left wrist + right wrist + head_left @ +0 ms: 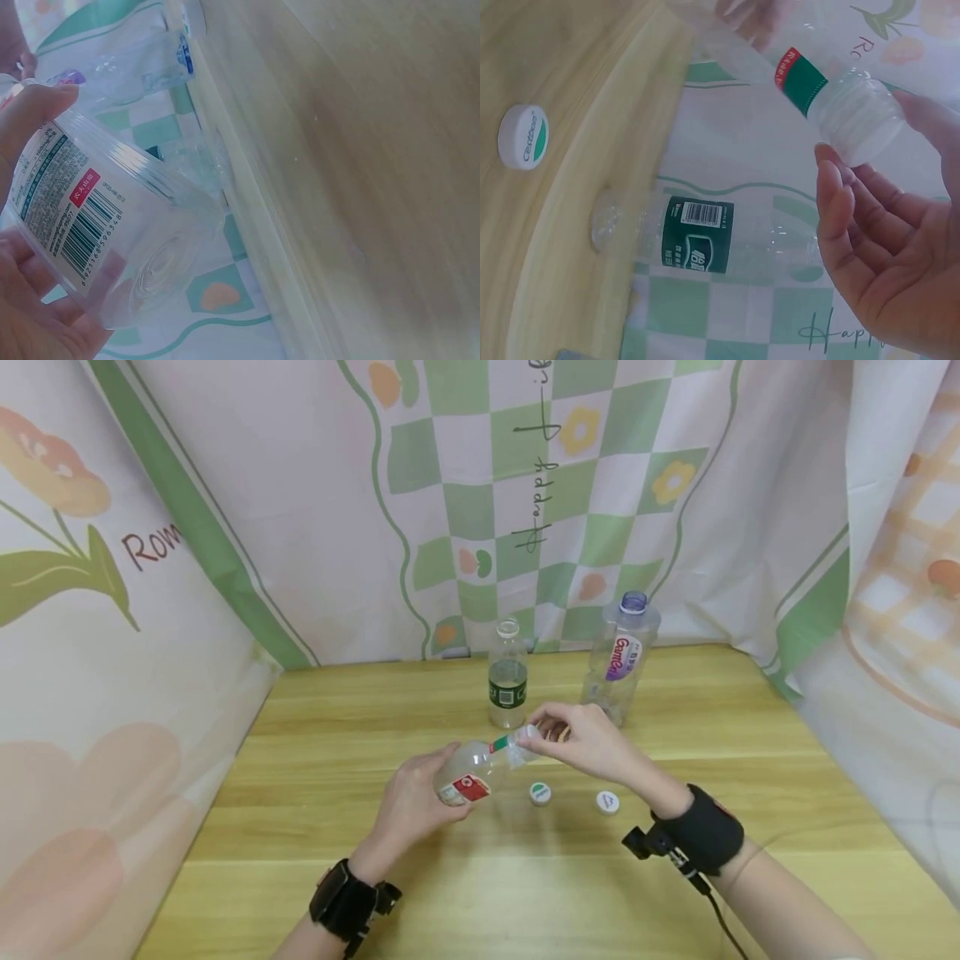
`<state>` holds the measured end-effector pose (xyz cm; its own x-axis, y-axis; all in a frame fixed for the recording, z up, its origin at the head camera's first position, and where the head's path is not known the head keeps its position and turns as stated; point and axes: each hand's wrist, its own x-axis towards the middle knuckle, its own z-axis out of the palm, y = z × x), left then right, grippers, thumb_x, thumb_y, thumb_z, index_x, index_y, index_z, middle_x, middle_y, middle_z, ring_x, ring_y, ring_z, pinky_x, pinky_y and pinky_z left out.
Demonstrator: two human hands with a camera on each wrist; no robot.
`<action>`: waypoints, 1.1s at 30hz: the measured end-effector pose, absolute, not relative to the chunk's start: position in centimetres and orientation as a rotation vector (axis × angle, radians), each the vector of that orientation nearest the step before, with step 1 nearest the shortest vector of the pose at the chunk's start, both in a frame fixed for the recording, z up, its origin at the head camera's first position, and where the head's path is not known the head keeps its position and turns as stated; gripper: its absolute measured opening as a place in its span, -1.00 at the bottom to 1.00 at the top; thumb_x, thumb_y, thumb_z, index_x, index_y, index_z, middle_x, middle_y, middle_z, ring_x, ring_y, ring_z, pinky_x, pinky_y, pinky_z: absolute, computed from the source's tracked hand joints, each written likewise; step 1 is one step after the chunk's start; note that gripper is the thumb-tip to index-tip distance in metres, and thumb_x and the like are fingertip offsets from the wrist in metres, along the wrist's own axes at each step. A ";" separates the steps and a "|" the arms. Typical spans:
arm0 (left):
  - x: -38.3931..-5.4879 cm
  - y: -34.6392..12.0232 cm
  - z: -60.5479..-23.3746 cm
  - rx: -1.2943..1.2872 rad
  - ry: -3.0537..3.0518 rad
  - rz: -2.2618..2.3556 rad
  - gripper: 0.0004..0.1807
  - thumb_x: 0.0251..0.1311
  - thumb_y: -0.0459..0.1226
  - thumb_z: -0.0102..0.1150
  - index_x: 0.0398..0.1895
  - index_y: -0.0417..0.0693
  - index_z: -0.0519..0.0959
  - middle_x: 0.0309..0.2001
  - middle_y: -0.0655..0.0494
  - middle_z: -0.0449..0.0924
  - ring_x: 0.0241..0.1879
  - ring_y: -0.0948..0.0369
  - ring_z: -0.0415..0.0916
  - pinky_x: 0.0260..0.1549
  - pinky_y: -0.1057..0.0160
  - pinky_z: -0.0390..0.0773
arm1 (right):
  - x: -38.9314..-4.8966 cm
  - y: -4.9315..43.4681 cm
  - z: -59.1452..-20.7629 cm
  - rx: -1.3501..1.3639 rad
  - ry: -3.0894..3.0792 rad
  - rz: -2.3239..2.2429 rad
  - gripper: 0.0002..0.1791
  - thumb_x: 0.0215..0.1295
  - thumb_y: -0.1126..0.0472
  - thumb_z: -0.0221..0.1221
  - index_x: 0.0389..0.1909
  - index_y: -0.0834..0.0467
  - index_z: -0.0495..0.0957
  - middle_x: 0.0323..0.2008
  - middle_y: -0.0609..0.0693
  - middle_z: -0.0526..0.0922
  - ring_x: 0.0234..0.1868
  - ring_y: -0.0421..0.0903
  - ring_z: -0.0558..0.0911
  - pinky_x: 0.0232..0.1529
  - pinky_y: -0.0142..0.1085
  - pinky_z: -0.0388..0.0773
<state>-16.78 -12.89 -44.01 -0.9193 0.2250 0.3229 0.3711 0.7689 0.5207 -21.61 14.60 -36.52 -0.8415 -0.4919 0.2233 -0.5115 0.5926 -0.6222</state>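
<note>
A clear plastic bottle [467,781] with a red and white label is tilted above the table, its neck pointing up and to the right. My left hand [416,797] grips its body, fingers and thumb wrapped round it. In the left wrist view the bottle's barcode label [71,206] and ridged base show. A translucent white cap [866,124] tops the neck, beside a green and red seal strip [802,81]. My right hand [588,739] pinches this cap between thumb and fingers.
Behind stand an uncapped clear bottle with a green label [507,685] and a larger uncapped bottle with a purple label [624,656]. Two loose white caps lie on the wooden table [480,893]: one with a green mark [540,793], another [607,802] farther right. Patterned cloth [315,510] hangs behind.
</note>
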 end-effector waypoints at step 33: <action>-17.4 -15.4 -44.3 -0.091 -2.578 -1.228 -0.13 -0.07 -0.19 0.67 0.37 -0.12 0.47 0.11 -0.12 0.68 0.02 -0.06 0.67 0.02 -0.15 0.68 | -23.7 14.7 -37.5 0.987 -2.711 1.506 -0.50 0.16 0.34 0.48 0.13 0.32 0.63 0.05 0.23 0.69 -0.02 0.16 0.72 -0.02 -0.14 0.78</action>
